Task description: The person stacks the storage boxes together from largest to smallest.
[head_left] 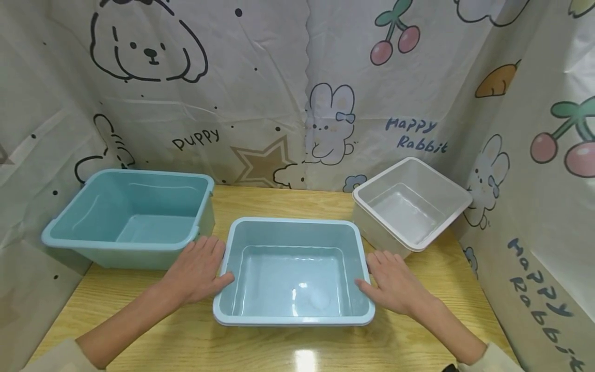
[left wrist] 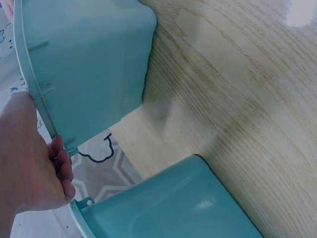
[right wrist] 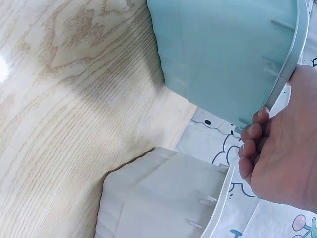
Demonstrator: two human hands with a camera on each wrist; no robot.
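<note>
Left hand (head_left: pixel 197 268) and right hand (head_left: pixel 392 281) gripping opposite sides of a blue bin (head_left: pixel 279 279), teal bin (head_left: pixel 139 219) at left, white bin (head_left: pixel 406 209) at right, bench (head_left: pixel 260 349) below.

Looks forward and down from head; from either wrist, views closely opposite sides of shared middle bin (head_left: pixel 293 274).

A pale-blue bin (head_left: pixel 279 279), rectangular with rounded corners, is upright at lower center of the frame, gripped at both short sides. Its open top reveals a glossy floor.
</note>
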